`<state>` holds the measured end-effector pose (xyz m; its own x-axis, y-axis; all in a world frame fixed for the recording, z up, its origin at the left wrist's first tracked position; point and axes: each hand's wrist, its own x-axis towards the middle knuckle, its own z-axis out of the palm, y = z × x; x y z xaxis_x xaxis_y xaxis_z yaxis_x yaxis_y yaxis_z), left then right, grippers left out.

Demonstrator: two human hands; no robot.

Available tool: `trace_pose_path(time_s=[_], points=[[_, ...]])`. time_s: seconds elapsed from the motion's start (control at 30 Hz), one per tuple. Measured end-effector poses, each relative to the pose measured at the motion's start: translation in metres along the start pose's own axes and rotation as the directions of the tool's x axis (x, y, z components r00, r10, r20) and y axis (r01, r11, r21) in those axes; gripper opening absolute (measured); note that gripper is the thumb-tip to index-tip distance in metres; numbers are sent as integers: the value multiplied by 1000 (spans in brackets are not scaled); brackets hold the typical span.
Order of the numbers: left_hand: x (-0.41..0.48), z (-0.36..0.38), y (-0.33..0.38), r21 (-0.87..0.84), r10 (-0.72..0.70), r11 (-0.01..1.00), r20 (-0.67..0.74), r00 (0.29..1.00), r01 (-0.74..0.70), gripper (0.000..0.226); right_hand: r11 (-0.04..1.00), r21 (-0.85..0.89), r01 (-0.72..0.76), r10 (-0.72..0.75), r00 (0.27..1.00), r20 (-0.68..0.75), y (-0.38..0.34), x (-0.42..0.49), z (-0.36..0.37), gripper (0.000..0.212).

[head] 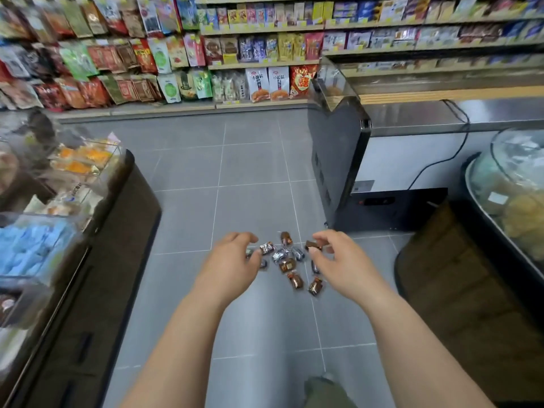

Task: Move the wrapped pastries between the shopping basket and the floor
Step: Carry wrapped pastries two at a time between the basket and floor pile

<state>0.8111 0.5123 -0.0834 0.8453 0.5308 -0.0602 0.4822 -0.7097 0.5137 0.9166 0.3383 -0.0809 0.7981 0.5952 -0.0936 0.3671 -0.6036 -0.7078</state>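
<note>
We see a small pile of wrapped pastries point(287, 265) lying on the gray tile floor point(250, 172), in the middle of the shop aisle. Some wrappers are brown and orange, some are silver and dark. They lie close together, and a few touch each other.

Two bare hands reach out over the pile. The right hand point(344, 266) is at the right side of the pile. Its thumb and a bent finger pinch one brown pastry point(312, 245) at the far right edge. The left hand point(232, 260) is at the left side of the pile. Its fingers are curled down over the pastries there. We cannot tell if it has hold of one, because the hand hides what is under it.

To the left stands a black counter point(117, 245) with clear bins point(88, 160) on top, holding orange packs and blue packs. To the right stands a dark freezer point(338, 160) with a black cord point(441, 160) behind it. Nearer on the right is a brown cabinet point(471, 290) with a glass dome point(515, 160) on it. At the far end, long shelves point(265, 64) are full of bright snack bags. At the near edge we see a bit of green trouser leg point(323, 393).
</note>
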Motion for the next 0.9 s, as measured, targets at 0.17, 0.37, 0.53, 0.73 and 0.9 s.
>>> trace_pose_path(time_s=[0.17, 0.37, 0.53, 0.73, 0.9], points=[[92, 9, -11, -4, -8, 1000, 30, 1000, 9, 30, 1000, -6, -26, 26, 999, 28, 12, 92, 3, 27], [219, 26, -8, 30, -38, 999, 60, 997, 37, 30, 998, -12, -54, 55, 992, 111, 30, 224, 7, 34], [300, 37, -8, 54, -115, 992, 90, 989, 110, 33, 997, -56, -56, 67, 970, 233, 41, 308, 8, 38], [361, 60, -29, 47, -136, 990, 160, 978, 130, 36, 993, -39, -110, 116, 955, 273, 53, 375, 26, 37], [407, 90, -66, 68, -80, 995, 229, 970, 66, 38, 986, 4, -166, 161, 959, 235, 73, 416, 67, 34]])
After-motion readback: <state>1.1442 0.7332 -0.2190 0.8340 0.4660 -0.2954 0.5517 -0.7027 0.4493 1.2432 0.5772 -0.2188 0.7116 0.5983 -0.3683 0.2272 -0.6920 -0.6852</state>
